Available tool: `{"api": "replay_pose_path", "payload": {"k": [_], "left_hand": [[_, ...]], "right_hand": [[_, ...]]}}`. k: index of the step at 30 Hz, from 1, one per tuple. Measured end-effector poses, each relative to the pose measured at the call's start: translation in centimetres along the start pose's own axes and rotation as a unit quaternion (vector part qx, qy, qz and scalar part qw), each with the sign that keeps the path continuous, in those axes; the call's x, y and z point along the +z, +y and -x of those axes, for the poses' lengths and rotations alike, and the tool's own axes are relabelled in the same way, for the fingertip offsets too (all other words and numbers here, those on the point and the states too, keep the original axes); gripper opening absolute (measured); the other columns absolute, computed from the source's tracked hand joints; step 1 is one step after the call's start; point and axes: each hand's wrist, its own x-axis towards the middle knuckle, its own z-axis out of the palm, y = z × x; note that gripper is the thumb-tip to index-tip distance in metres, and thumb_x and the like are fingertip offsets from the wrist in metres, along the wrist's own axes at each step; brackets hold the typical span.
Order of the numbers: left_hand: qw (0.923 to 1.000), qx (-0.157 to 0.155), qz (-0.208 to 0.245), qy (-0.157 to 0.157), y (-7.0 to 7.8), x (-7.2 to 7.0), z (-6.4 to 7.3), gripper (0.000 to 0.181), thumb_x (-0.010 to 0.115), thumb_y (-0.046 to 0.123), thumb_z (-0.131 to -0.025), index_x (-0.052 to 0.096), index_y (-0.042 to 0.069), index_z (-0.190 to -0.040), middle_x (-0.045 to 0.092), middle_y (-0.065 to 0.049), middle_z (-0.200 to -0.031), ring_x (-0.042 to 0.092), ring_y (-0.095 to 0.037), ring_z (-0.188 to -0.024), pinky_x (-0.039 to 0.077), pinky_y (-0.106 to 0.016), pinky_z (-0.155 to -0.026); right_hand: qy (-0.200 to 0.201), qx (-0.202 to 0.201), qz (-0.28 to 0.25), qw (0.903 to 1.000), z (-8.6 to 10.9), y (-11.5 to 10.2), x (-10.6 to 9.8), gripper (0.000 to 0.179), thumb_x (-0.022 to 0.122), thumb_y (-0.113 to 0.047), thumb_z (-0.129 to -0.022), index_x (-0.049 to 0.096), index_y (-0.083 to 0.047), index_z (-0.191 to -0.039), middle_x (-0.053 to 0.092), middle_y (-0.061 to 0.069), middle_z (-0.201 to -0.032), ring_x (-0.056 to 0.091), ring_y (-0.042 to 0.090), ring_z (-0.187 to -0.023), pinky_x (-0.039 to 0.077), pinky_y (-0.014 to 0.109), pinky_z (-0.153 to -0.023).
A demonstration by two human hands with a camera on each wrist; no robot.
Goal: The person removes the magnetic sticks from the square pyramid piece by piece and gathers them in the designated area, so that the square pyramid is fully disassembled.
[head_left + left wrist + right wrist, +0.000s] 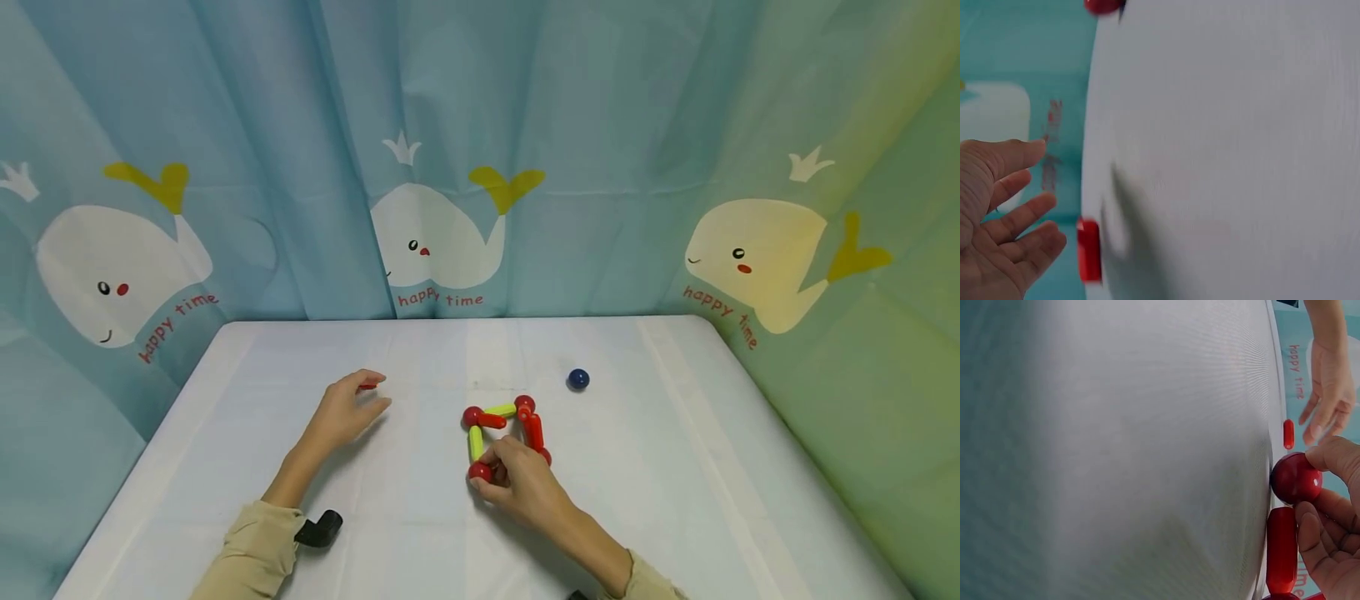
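Observation:
On the table stands a frame of red balls (472, 417) joined by yellow-green rods (476, 443) and red rods (533, 432), roughly square. My right hand (527, 486) pinches the red ball (1296, 478) at its near left corner between thumb and fingers. A red rod (1282, 550) sits close beside that ball in the right wrist view. To the left, my left hand (343, 411) hovers over the table with fingers apart and nothing in it. A loose red rod (1089, 250) lies near it, mostly covered by the fingers in the head view.
A dark blue ball (578, 380) lies behind and to the right of the frame. The white table (390, 517) ends at a curtain (600, 125) with printed whales. A black device (320, 529) is worn at the left wrist.

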Motion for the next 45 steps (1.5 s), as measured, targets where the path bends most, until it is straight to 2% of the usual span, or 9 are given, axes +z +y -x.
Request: {"api": "replay_pose_path", "payload": {"k": [6, 15, 20, 24, 28, 37, 44, 45], "left_hand": [[0.9992, 0.036, 0.014, -0.008, 3.0, 2.0, 0.8, 0.039, 0.079, 0.014, -0.09, 0.067, 0.002, -0.125, 0.07, -0.014, -0.125, 0.061, -0.035, -0.122, 0.048, -0.053, -0.104], [0.9934, 0.091, 0.012, -0.069, 6.9, 6.5, 1.3, 0.033, 0.078, 0.014, -0.091, 0.069, 0.005, -0.121, 0.071, -0.007, -0.121, 0.061, -0.03, -0.123, 0.047, -0.051, -0.107], [0.9877, 0.141, -0.003, -0.069, 8.2, 9.1, 0.7, 0.029, 0.078, 0.011, -0.09, 0.069, 0.005, -0.117, 0.07, -0.005, -0.107, 0.064, -0.025, -0.103, 0.053, -0.042, -0.094], [0.9857, 0.158, -0.021, -0.055, 8.5, 10.4, 0.5, 0.03, 0.079, 0.012, -0.09, 0.069, 0.005, -0.117, 0.068, -0.002, -0.101, 0.061, -0.018, -0.093, 0.053, -0.032, -0.083], [0.9852, 0.163, -0.03, -0.044, 8.6, 10.9, 0.3, 0.029, 0.079, 0.012, -0.089, 0.07, 0.007, -0.116, 0.068, -0.001, -0.101, 0.059, -0.015, -0.092, 0.053, -0.03, -0.081], [0.9836, 0.171, -0.036, -0.042, 8.8, 10.9, 0.2, 0.022, 0.078, 0.013, -0.09, 0.07, 0.009, -0.111, 0.069, -0.004, -0.107, 0.062, -0.019, -0.102, 0.054, -0.037, -0.09], [0.9842, 0.173, -0.028, -0.024, 8.7, 10.6, 0.1, 0.016, 0.078, 0.013, -0.091, 0.07, 0.012, -0.105, 0.069, -0.001, -0.098, 0.061, -0.018, -0.091, 0.053, -0.034, -0.081], [0.9848, 0.171, -0.026, -0.017, 8.7, 10.5, 0.1, 0.014, 0.078, 0.013, -0.091, 0.07, 0.012, -0.103, 0.07, -0.001, -0.098, 0.063, -0.02, -0.094, 0.054, -0.035, -0.084]], "right_hand": [[-0.005, -0.001, 0.003, 1.0, 0.0, -0.1, 0.0, 0.021, 0.085, -0.008, -0.082, 0.069, -0.007, -0.095, 0.058, -0.004, -0.085, 0.055, 0.005, -0.073, 0.051, 0.018, -0.065], [-0.006, -0.015, 0.002, 0.9999, 0.1, -0.1, -0.1, 0.021, 0.084, -0.005, -0.081, 0.069, -0.007, -0.095, 0.059, -0.002, -0.085, 0.055, 0.005, -0.073, 0.051, 0.018, -0.064], [-0.007, -0.024, -0.001, 0.9997, 0.3, -0.1, -0.2, 0.02, 0.082, -0.002, -0.08, 0.068, -0.006, -0.093, 0.06, -0.002, -0.085, 0.055, 0.005, -0.073, 0.051, 0.018, -0.063], [-0.009, -0.031, -0.003, 0.9995, 0.4, 0.0, -0.2, 0.02, 0.082, -0.002, -0.079, 0.067, -0.006, -0.092, 0.06, -0.002, -0.085, 0.056, 0.004, -0.073, 0.051, 0.017, -0.064], [-0.007, -0.038, -0.002, 0.9992, 0.5, 0.1, -0.3, 0.02, 0.082, -0.002, -0.079, 0.067, -0.006, -0.092, 0.06, -0.001, -0.085, 0.055, 0.004, -0.072, 0.051, 0.017, -0.063], [0.0, -0.044, 0.0, 0.999, 0.6, 0.2, -0.2, 0.02, 0.082, -0.002, -0.078, 0.067, -0.008, -0.09, 0.06, -0.002, -0.084, 0.055, 0.005, -0.072, 0.05, 0.017, -0.063], [-0.005, -0.032, 0.003, 0.9995, 0.5, 0.1, -0.3, 0.019, 0.081, -0.003, -0.078, 0.067, -0.007, -0.091, 0.059, -0.002, -0.083, 0.054, 0.004, -0.071, 0.049, 0.018, -0.062], [-0.005, -0.03, 0.005, 0.9995, 0.5, 0.1, -0.3, 0.019, 0.081, -0.003, -0.078, 0.067, -0.007, -0.091, 0.059, -0.003, -0.083, 0.053, 0.004, -0.071, 0.049, 0.018, -0.062]]}}
